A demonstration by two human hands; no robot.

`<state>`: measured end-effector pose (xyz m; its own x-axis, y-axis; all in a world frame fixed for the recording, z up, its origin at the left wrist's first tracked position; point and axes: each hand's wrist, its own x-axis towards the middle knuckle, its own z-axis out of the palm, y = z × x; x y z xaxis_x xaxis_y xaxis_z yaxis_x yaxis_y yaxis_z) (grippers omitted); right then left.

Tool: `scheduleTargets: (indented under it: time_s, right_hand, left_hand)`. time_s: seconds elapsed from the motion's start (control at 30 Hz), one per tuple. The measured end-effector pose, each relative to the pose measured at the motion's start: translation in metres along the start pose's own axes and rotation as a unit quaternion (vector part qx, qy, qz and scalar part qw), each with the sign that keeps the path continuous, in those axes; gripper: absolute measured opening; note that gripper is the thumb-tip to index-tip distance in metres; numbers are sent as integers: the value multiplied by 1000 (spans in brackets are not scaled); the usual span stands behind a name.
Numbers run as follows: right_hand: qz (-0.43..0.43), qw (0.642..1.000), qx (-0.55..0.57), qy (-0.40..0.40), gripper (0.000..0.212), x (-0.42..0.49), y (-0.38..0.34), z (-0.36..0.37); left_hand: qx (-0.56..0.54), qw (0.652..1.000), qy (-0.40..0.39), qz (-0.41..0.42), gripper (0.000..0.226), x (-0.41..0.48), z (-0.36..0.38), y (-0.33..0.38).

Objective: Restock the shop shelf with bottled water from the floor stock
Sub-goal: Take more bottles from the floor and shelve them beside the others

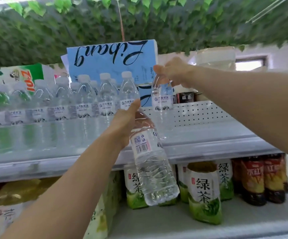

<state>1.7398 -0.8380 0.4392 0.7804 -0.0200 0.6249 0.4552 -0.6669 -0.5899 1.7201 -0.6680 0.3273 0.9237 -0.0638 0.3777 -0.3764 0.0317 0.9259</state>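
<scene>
The right grip [172, 73] pinches a water bottle [163, 104] by its neck over the shelf [208, 135] beside the standing row [84, 107], while the left grip [124, 123] clasps a second bottle [154, 171] at its shoulder, lower down; both look full, thin-walled and probably slick, so best held at the stiff neck.

Water bottles [81, 100] on upper shelf [208, 140], left; tea bottles [203, 192] beneath.

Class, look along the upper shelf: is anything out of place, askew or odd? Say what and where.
The blue pack behind the row of water bottles on the upper shelf stands upside down: its large script lettering reads inverted.
</scene>
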Motion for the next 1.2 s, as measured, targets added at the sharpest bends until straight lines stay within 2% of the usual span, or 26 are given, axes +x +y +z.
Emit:
scheduleTargets:
  time_s: [0.17,0.2,0.27,0.33,0.37,0.43,0.5,0.63,0.77,1.0,1.2]
  right_hand:
    - [13,999,4,-48,32,4,-2,5]
    - [14,999,3,-38,31,3,1,7]
    - [36,999,18,-14,50,-9,6,12]
    - [74,996,12,-55,81,-31,21,22]
    - [94,992,-14,-89,87,-41,33,29]
    - [113,985,-32,-125,71,-56,61,42]
    - [118,986,-5,-116,54,-59,80,52]
    - [123,987,6,-102,54,-43,85,61]
    - [144,982,0,-124,56,-34,82,69]
    - [147,980,-16,-134,76,-24,72,82]
    - [138,979,-35,-144,69,-21,69,90]
  left_hand:
    - [-5,1000,0,-2,42,4,-3,0]
    - [1,1000,1,1,44,4,-4,0]
    - [9,1000,6,11,46,2,-7,-1]
    - [8,1000,16,15,45,2,-12,-2]
    - [7,1000,20,15,45,2,-14,-2]
    - [11,1000,22,15,45,2,-18,-2]
    - [16,999,25,17,45,2,-19,-2]
    - [28,999,40,9,45,2,-18,-1]
    - [36,998,51,0,46,3,-19,-1]
    - [40,998,57,-5,48,6,-19,-1]
    - [47,997,52,-8,48,9,-20,-2]
